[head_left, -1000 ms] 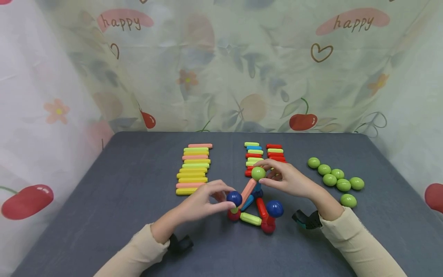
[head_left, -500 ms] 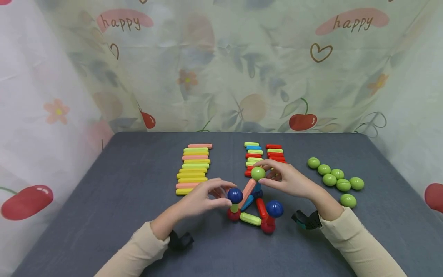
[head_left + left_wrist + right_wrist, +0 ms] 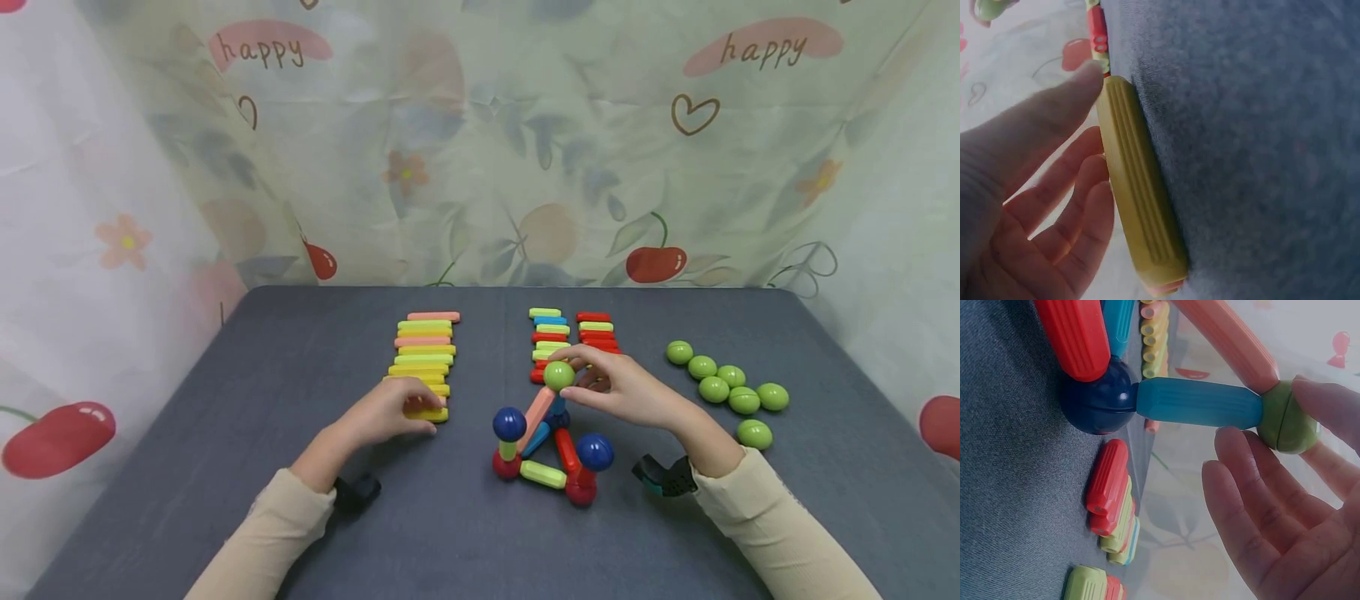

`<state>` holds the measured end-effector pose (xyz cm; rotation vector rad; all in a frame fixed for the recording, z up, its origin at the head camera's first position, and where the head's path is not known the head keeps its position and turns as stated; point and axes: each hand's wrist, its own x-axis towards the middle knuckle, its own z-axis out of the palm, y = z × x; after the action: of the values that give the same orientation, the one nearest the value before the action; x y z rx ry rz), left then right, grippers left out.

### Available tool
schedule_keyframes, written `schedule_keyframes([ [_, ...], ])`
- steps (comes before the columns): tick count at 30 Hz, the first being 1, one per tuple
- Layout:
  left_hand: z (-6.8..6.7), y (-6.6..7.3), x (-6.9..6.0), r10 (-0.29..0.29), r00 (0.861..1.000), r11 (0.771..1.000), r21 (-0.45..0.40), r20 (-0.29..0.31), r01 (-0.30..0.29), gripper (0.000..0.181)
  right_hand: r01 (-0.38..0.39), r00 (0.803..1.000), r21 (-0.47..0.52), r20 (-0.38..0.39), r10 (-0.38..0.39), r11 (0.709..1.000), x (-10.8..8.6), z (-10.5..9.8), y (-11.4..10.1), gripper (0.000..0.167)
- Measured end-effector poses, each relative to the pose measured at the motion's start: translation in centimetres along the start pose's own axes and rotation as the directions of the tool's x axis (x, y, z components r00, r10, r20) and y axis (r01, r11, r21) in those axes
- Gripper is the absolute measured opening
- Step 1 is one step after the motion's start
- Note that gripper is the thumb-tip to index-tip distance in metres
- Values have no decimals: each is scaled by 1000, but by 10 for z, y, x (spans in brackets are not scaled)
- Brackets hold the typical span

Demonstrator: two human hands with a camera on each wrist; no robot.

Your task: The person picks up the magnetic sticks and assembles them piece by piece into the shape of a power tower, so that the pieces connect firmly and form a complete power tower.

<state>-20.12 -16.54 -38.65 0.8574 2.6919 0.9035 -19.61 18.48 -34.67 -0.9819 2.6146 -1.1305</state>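
Around the near end of the left row of rods is the left hand (image 3: 386,410), thumb and fingers parted beside a yellow rod (image 3: 1141,181); whether they touch it I cannot tell. Thumb and fingers of the right hand (image 3: 618,383) pinch a green ball (image 3: 1288,419) atop a frame of rods and balls. A pink rod (image 3: 1229,340) and a blue rod (image 3: 1197,401) meet at that ball. One dark blue ball (image 3: 509,424) stands on a short green rod above a red ball (image 3: 506,464); another blue ball (image 3: 596,452) sits above the right red ball (image 3: 581,487).
Long yellow, green and pink rods (image 3: 423,360) lie in a row at left. Two rows of short rods (image 3: 596,335) are behind the frame. Several loose green balls (image 3: 714,389) lie at right. A patterned cloth hangs behind the dark table (image 3: 300,333).
The left hand has let go of the left blue ball and moved left to the long rods. The blue ball stays on its green rod. The right hand has hardly moved.
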Motion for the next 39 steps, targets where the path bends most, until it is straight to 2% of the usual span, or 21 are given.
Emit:
schedule_keyframes([
  [3, 3, 2, 2, -12, 1000, 996, 86, 23, 10, 30, 0, 1000, 2, 2, 0, 1000, 0, -1, 0, 44],
  [6, 5, 7, 3, -24, 998, 983, 183, 60, 12, 23, -2, 1000, 8, 4, 2, 1000, 0, 0, 0, 44],
  [8, 6, 12, 2, -22, 997, 977, 214, 74, 6, 17, 1, 1000, 16, 4, -1, 1000, 0, 0, 0, 44],
  [10, 5, 17, 2, -14, 998, 982, 188, 59, 2, 16, 7, 1000, 24, 2, -7, 1000, 0, 1, 0, 43],
  [12, 2, 24, 0, 2, 1000, 993, 115, 29, -6, 16, 10, 1000, 30, 2, -10, 1000, 0, 1, 0, 42],
  [14, -2, 34, -2, 30, 999, 999, 18, -20, -30, 17, 14, 1000, 30, 2, -14, 999, 0, 2, 1, 41],
  [16, -6, 45, -4, 71, 994, 995, -64, -85, -77, 17, 17, 1000, 30, 2, -17, 999, 0, 2, 2, 41],
  [18, -9, 57, -6, 124, 978, 983, -111, -168, -144, 18, 18, 1000, 30, 3, -18, 999, 0, 2, 3, 41],
  [19, -11, 64, -8, 153, 964, 976, -119, -215, -182, 19, 17, 1000, 29, 2, -17, 999, 0, 2, 3, 41],
  [23, -13, 88, -14, 248, 891, 936, -143, -379, -322, 23, 12, 1000, 31, 4, -12, 999, 0, 2, 2, 44],
  [25, -13, 98, -18, 268, 865, 907, -190, -425, -375, 24, 9, 1000, 31, 5, -9, 999, 0, 2, 2, 44],
  [26, -13, 102, -19, 271, 856, 891, -223, -439, -396, 24, 8, 1000, 32, 6, -8, 999, 0, 2, 2, 44],
  [29, -10, 111, -23, 259, 856, 848, -318, -447, -423, 26, 10, 1000, 38, 8, -10, 999, 0, 2, 2, 44],
  [31, -7, 116, -22, 247, 865, 830, -365, -436, -421, 26, 14, 1000, 41, 8, -14, 999, 0, 2, 2, 44],
  [33, -3, 118, -20, 256, 870, 823, -378, -421, -425, 27, 20, 1000, 40, 7, -20, 999, 0, 2, 2, 43],
  [36, 5, 120, -14, 278, 870, 813, -383, -407, -439, 27, 28, 1000, 35, 5, -28, 999, 0, 2, 3, 43],
  [39, 16, 119, -6, 291, 872, 824, -360, -393, -437, 25, 33, 999, 41, 2, -33, 999, 0, 3, 3, 42],
])
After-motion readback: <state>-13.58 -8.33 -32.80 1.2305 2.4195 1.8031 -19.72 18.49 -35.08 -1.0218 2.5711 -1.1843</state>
